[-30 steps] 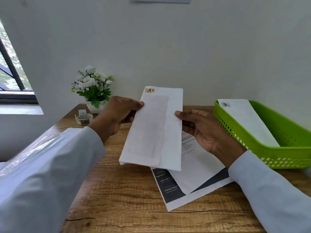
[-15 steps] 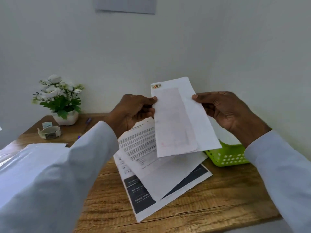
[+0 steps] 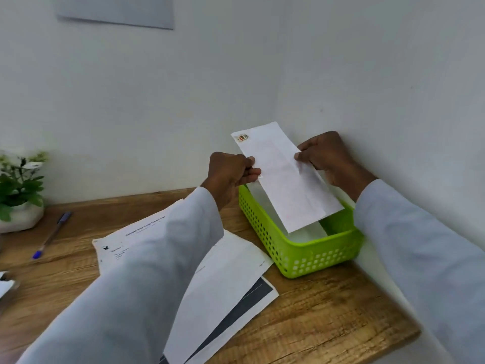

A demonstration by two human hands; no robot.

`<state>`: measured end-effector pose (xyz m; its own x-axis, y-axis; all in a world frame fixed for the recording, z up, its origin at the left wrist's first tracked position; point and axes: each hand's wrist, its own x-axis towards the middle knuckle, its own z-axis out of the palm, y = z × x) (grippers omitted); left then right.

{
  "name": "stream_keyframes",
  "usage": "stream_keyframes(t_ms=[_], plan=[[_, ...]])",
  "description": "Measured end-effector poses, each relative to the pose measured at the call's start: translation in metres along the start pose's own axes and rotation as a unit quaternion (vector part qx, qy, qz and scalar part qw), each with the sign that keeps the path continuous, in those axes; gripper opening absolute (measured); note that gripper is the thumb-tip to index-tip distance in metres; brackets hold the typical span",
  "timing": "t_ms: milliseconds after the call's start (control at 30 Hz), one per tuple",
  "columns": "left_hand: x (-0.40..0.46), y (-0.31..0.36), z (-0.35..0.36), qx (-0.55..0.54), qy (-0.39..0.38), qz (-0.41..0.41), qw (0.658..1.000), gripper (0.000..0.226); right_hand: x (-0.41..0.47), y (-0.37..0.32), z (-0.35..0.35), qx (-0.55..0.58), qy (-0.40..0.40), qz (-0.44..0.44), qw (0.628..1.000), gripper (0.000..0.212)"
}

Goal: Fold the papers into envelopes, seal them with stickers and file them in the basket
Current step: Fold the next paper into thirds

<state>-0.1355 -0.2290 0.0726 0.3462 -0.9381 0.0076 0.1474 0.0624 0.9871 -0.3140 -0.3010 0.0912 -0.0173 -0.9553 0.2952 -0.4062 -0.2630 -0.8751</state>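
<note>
A folded white paper envelope (image 3: 286,177) with a small coloured sticker (image 3: 243,137) near its top corner hangs tilted over the green basket (image 3: 301,253). My left hand (image 3: 231,172) pinches its left edge. My right hand (image 3: 328,156) pinches its right edge, close to the wall. The envelope's lower end sits just above the basket's opening. Another white envelope (image 3: 301,233) lies inside the basket, mostly hidden. Several unfolded printed sheets (image 3: 231,279) lie on the wooden desk (image 3: 328,311), partly under my left sleeve.
A blue pen (image 3: 51,235) lies on the desk at the left. Behind it stands a potted plant with white flowers (image 3: 18,190). The basket sits in the corner against the right wall. A small object shows at the left edge (image 3: 5,285).
Both hands carried the envelope to the right and lowered it over the basket. The view swung right, so the plant and tape roll slid toward the left edge.
</note>
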Motion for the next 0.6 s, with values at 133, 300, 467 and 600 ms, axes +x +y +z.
stream_keyframes(t_ms=[133,300,467,600], plan=[[0.003,-0.014,0.001,0.086,0.023,-0.003,0.996,0.010,0.007,0.020,0.011,-0.101,0.034,-0.020,0.994,0.014],[0.002,-0.025,-0.008,0.144,0.006,-0.007,0.990,0.016,0.003,0.035,0.010,-0.236,0.002,-0.039,0.971,0.012],[0.007,-0.036,-0.008,0.183,0.000,0.007,0.983,0.037,-0.001,0.043,0.008,-0.302,-0.017,-0.037,0.952,0.011],[0.009,-0.043,-0.004,0.259,0.008,0.047,0.965,0.050,-0.007,0.048,0.010,-0.369,-0.035,-0.042,0.928,0.010]])
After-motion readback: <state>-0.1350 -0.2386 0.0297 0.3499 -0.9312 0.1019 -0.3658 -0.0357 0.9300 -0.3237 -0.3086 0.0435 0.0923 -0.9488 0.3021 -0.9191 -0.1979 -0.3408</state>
